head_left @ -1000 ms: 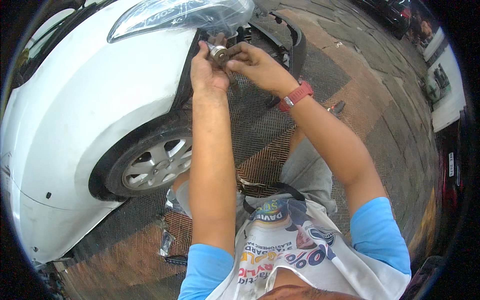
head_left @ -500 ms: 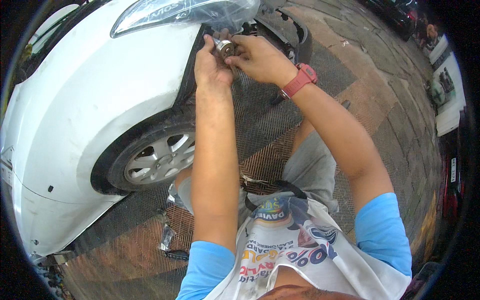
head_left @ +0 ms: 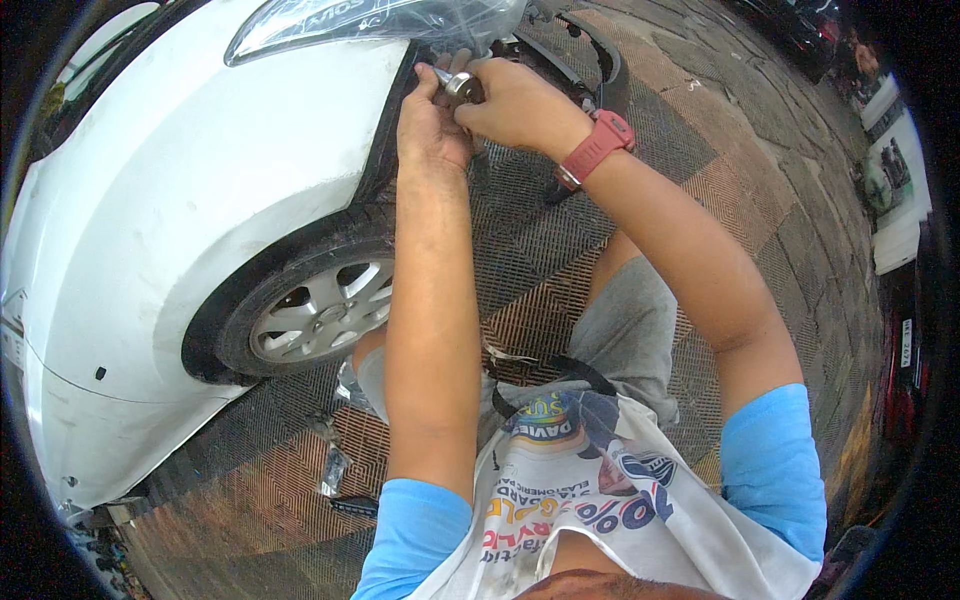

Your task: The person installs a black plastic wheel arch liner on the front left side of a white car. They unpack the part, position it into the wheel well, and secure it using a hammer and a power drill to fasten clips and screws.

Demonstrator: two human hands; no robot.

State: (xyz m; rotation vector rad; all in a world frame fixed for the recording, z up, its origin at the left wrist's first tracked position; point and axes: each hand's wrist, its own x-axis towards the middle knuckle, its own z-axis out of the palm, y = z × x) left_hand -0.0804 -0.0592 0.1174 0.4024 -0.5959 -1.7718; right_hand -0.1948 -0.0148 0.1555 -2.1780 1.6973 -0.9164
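Note:
Between my hands, just below the headlight, is a shiny metal ratchet wrench [head_left: 464,88] with a round head. My left hand [head_left: 434,132] is closed around it with the palm up and the thumb along the metal. From the right, my right hand [head_left: 524,106] pinches the round head between thumb and curled fingers. Much of the tool is hidden by the fingers. Beside them is the front edge of a white car fender [head_left: 270,130]. The headlight [head_left: 370,22] above is wrapped in clear plastic.
A dark bumper part [head_left: 600,65] stands off the car's front, right of the headlight. Below my left forearm sits the front wheel [head_left: 325,315]. Clear plastic scraps [head_left: 335,470] lie on the patterned floor mats [head_left: 540,325]. A dark red vehicle [head_left: 905,370] is at the right edge.
The ratchet wrench's round head has turned and shifted slightly right and up. My right hand has rolled over it, and my left hand has moved a little right with it.

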